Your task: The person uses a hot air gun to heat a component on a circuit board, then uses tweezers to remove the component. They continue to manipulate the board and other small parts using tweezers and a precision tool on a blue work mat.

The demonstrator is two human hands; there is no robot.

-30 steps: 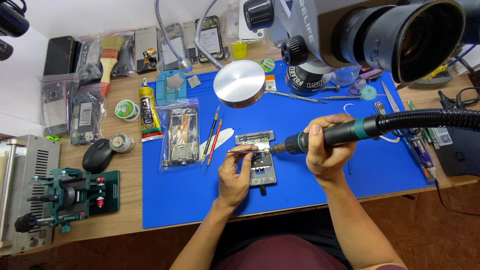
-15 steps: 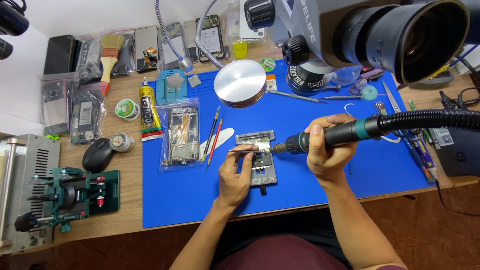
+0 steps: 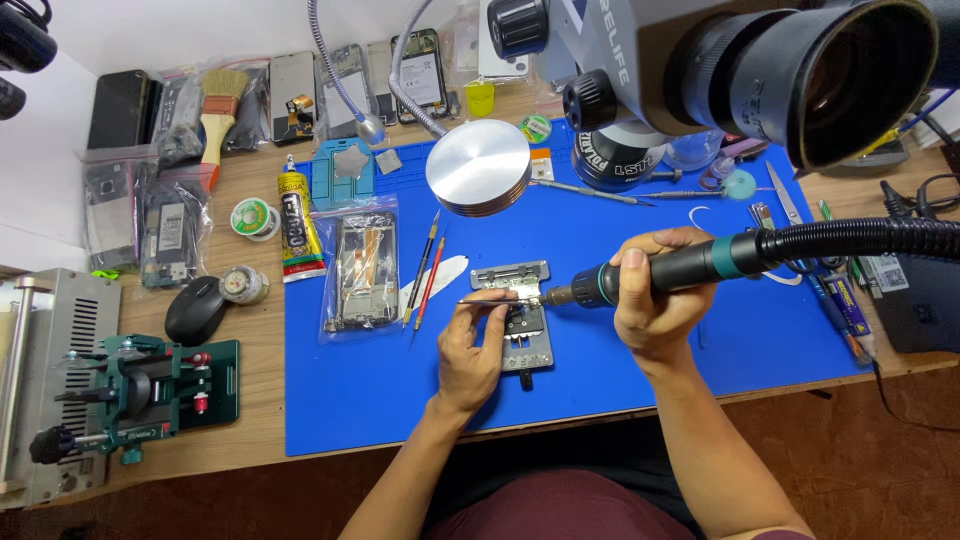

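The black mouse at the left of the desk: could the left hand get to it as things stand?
Probably yes, but not freely. The black mouse lies uncovered on the wood left of the blue mat. The left hand holds tweezers at the metal holder, so it would have to let go first.

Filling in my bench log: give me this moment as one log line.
left hand: holds tweezers | right hand: grips hot-air handpiece | nozzle at metal board holder | surface: blue mat

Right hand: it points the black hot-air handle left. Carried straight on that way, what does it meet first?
Likely the small metal board holder on the blue mat: the nozzle tip of the black hot-air handle in the right hand already sits at its edge. Next come the left hand and its thin tweezers. Height above is unclear.
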